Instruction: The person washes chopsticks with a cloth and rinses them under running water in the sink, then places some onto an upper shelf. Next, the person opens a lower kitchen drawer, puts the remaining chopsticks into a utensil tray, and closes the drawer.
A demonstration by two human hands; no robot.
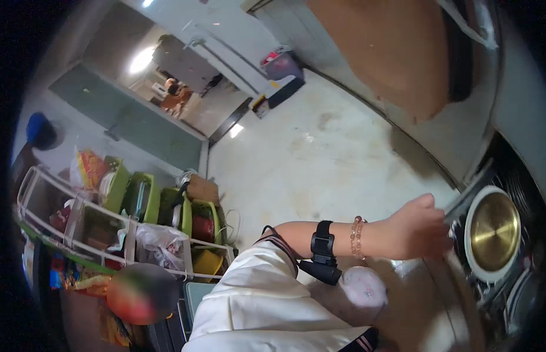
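Observation:
My right hand reaches to the right with its fingers curled closed, beside the edge of a dark rack. What the fingers hold is hidden. A beaded bracelet and a black strap with a small device circle the forearm. Just right of the hand, a round gold-coloured dish with a white rim stands in the rack. Below the wrist is a round, pale item with a pink pattern. My left hand is out of view.
At the left stands a white wire shelf with green baskets and plastic bags. A blurred round red thing is at lower left. The pale floor reaches a doorway. Brown and grey panels line the upper right.

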